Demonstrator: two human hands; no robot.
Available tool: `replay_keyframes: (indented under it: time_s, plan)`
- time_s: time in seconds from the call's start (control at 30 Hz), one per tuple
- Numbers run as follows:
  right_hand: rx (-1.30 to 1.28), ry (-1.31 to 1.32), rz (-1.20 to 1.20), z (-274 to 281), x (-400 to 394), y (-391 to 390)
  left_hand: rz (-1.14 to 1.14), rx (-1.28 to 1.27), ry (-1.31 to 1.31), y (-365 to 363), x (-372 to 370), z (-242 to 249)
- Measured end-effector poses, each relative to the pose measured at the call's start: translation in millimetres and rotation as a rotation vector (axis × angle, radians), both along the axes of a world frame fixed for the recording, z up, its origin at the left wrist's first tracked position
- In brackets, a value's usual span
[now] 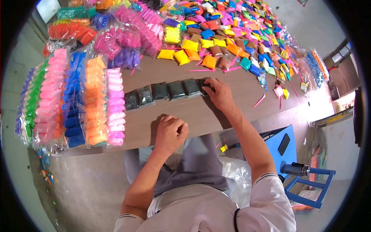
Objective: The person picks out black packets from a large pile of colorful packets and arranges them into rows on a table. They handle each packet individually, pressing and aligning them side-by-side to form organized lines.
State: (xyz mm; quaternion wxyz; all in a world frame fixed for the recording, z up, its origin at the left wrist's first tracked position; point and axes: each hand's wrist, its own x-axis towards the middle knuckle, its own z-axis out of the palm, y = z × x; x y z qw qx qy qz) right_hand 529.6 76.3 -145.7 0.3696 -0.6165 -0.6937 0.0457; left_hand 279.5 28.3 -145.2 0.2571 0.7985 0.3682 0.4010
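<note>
A row of several black packets [177, 89] lies across the brown table, slightly overlapping, from the stacked bags on the left to my right hand. My right hand [218, 92] is closed on the packet at the right end of this row, its fingertips covering part of it. Below the row, near the table's front edge, my left hand [171, 131] is curled, thumb against the fingers; whether anything is inside it is hidden.
Clear bags of coloured packets [73, 104] stand at the left, with more bags [131, 34] behind. Loose colourful packets [228, 34] are heaped at the back and right. Pink sticks [259, 100] lie nearby. A blue stool [280, 149] holds a phone and a bottle [294, 169].
</note>
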Motion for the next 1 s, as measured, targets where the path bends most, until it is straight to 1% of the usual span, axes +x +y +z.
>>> replay_keyframes:
  time_s: [0.13, 0.23, 0.3, 0.33, 0.4, 0.43, 0.5, 0.57, 0.63, 0.7, 0.73, 0.8, 0.87, 0.93, 1.0]
  plan:
    - [-0.035, 0.017, -0.038, 0.0, -3.4, -1.1, -0.02, -0.028, 0.049, -0.2, -1.9, -1.8]
    - [0.037, -0.039, -0.064, -6.0, -3.8, 0.8, -0.019, -0.01, 0.018, -1.4, -1.8, 0.1]
    - [0.12, 0.159, -0.01, -6.6, -3.0, -0.6, -0.013, -0.008, 0.016, -2.2, -2.0, -0.8]
    - [0.128, 0.155, -0.005, -7.2, -2.4, -1.8, -0.006, -0.018, 0.016, -2.3, -2.0, -1.7]
    - [0.102, 0.572, -0.177, -10.5, -1.5, -8.9, 0.0, 0.003, -0.017, -3.0, -1.6, -3.7]
    - [0.103, 0.57, -0.168, -10.9, 1.3, -14.3, 0.004, 0.02, -0.049, -3.0, -1.4, -4.0]
    - [0.064, 0.767, -0.268, -12.7, 4.9, -28.3, 0.014, 0.029, -0.059, -2.7, -0.8, -3.9]
    - [0.038, 0.761, -0.265, -11.7, -10.1, -50.7, 0.015, 0.034, -0.067, -3.9, -1.9, -4.9]
    - [0.024, 0.753, -0.267, -8.6, -23.4, -69.1, 0.005, 0.033, -0.019, -2.3, -1.6, -4.5]
    - [0.074, 0.777, -0.184, -8.4, -33.7, -81.1, 0.002, 0.036, -0.017, -3.1, -1.0, -3.5]
    - [0.078, 0.778, -0.19, -8.1, -35.4, -82.4, 0.0, 0.034, -0.012, -3.5, -0.7, -3.6]
    - [0.004, 0.769, -0.196, -9.2, -37.8, -86.7, -0.002, 0.041, -0.018, -4.1, 0.4, -4.9]
    - [0.013, 0.751, -0.18, -9.4, -39.4, -87.3, -0.001, 0.048, -0.026, -4.5, 0.2, -4.6]
    - [0.026, 0.731, -0.159, -9.7, -39.4, -86.3, -0.011, 0.018, 0.034, -4.5, -1.2, -2.0]
    - [0.007, 0.643, -0.202, -12.4, -39.2, -86.7, -0.015, 0.03, 0.042, -4.2, -1.4, -2.2]
